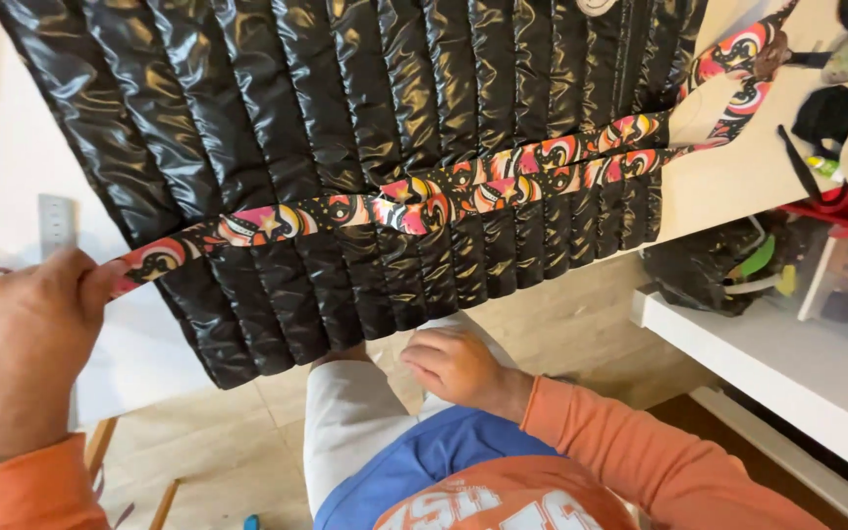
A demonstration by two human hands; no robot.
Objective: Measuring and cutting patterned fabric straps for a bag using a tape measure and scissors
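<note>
Shiny black puffy quilted piece [345,147] lies on a white table [12,147] with a bright strap across it.

From the head view, the colourful strap [424,201], with pink, orange and yellow swirls, runs over the black quilted piece from low on the left up to the top right corner. The left hand [17,348] pinches the left end of the strap between thumb and fingers, just past the edge of the black piece. The right hand [458,363] rests on the person's lap with its fingers curled loosely in, and it holds nothing. A metal ruler [56,226] lies on the table near the left hand. A white shelf [768,363] stands on the right, with a dark bag [714,265] on it.
</note>
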